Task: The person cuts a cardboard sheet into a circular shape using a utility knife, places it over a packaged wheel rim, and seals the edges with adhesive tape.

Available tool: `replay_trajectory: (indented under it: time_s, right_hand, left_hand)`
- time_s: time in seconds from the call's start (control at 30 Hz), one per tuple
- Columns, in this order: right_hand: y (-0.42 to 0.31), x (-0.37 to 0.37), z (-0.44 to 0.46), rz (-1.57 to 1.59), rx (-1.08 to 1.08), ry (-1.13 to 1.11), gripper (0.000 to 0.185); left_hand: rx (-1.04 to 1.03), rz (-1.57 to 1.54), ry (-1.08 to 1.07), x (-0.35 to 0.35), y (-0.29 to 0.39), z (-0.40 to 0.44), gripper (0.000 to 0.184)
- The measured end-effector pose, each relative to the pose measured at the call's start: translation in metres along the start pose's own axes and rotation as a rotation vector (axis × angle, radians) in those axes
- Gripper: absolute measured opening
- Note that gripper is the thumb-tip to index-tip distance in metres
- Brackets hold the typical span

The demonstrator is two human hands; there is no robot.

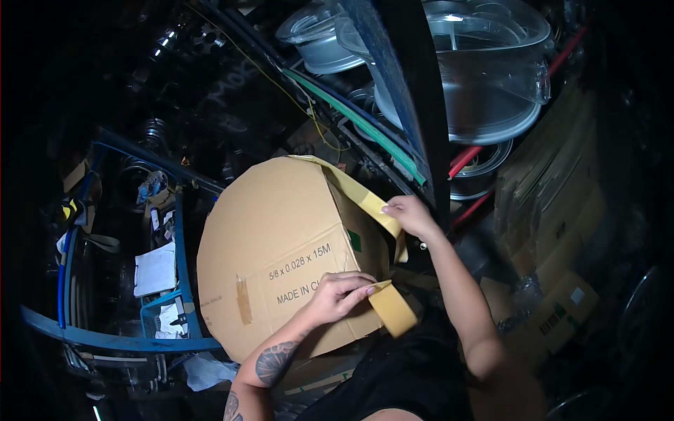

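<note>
A large cardboard box (pixel 274 217) with cut corners and printed text fills the middle of the view. My left hand (pixel 340 296) rests at its lower right edge, its thumb and fingers pinching the end of a yellow-brown strip (pixel 393 309) that curls to the right. Up and to the right, my right hand (pixel 413 216) pinches another stretch of yellow strip (pixel 351 191), which runs from the box's top edge along its side and hangs down below the fingers. Whether the two stretches join is unclear.
Silvery wheel rims (pixel 484 84) sit on a rack at the upper right behind a dark post (pixel 400 77). Flattened cardboard (pixel 547 189) leans at the right. On the left, a blue-framed cart (pixel 126 341) holds papers (pixel 155 269) and a blue basket (pixel 149 319).
</note>
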State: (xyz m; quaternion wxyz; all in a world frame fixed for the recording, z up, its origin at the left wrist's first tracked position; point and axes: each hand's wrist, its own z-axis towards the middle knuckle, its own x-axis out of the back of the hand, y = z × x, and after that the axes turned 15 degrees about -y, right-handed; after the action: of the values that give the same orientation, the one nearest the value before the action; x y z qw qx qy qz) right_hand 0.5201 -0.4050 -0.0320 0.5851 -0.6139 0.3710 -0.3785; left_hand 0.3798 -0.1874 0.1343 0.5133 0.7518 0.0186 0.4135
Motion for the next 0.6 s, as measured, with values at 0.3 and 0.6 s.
replay_trajectory:
  time_s: [0.3,0.6]
  right_hand:
    - [-0.019,0.003,-0.064,1.321,-0.089,-0.230,0.027]
    - [-0.067,0.018,-0.045,1.643,0.279,-0.140,0.017]
  left_hand:
    - [-0.119,0.083,-0.019,-0.015,-0.015,0.007,0.012]
    - [-0.101,0.296,-0.206,-0.014,-0.009,0.003,0.019]
